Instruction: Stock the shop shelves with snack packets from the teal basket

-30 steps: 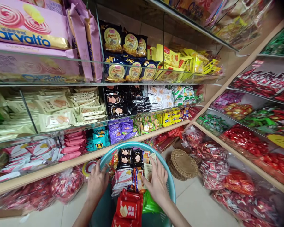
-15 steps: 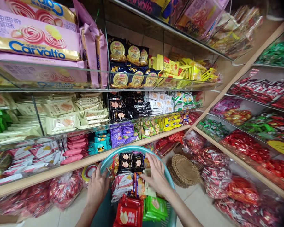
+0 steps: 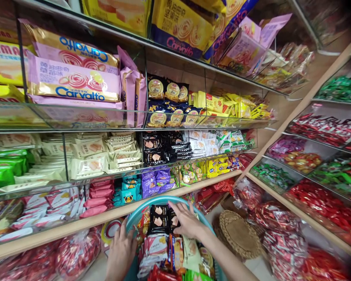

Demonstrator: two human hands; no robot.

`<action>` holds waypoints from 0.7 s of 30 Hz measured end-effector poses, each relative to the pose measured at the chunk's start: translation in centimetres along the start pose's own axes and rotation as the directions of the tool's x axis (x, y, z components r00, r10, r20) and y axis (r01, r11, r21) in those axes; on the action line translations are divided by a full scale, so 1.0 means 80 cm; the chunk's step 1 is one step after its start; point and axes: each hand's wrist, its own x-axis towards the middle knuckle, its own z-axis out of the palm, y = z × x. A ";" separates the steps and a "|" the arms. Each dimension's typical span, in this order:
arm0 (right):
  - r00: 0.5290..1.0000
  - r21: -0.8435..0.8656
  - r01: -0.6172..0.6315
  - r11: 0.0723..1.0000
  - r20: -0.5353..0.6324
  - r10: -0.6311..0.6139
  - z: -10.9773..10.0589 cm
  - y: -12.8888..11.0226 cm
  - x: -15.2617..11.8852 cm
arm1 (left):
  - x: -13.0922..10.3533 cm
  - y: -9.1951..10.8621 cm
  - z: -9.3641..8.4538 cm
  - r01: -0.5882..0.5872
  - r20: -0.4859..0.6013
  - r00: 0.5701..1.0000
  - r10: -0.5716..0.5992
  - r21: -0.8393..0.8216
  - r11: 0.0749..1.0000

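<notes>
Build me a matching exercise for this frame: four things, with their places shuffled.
1. left hand
2. right hand
3. round woven mat
4. teal packets

A. between pink packets and purple packets
B. at the tub's left side
C. partly hiding a black packet
D. right of the tub

Pairs: 1-B, 2-C, 3-D, 4-A

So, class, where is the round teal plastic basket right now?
The basket is at the bottom centre of the head view, below the pale wooden shelf edge, just left of the round brown woven disc.
</notes>
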 end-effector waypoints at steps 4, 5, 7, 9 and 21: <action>0.995 0.002 0.044 0.999 -0.087 -0.043 -0.012 -0.006 -0.008 | 0.001 0.001 0.003 0.008 -0.016 1.000 -0.008 -0.007 1.000; 0.986 -0.002 0.064 0.998 -0.157 -0.064 -0.020 -0.009 -0.010 | 0.001 0.001 0.002 0.015 -0.017 1.000 -0.015 -0.010 1.000; 0.938 -0.011 0.107 0.994 -0.329 -0.105 -0.043 -0.015 -0.014 | 0.002 0.002 0.001 0.022 -0.008 1.000 -0.022 -0.025 0.999; 0.861 -0.025 0.148 0.989 -0.488 -0.141 -0.075 -0.021 -0.016 | 0.002 0.004 -0.001 0.029 0.003 1.000 -0.029 -0.036 0.999; 0.509 -0.269 0.260 0.927 -0.778 -0.369 -0.271 -0.045 0.038 | 0.003 0.009 0.000 0.070 -0.012 0.997 -0.070 -0.011 0.997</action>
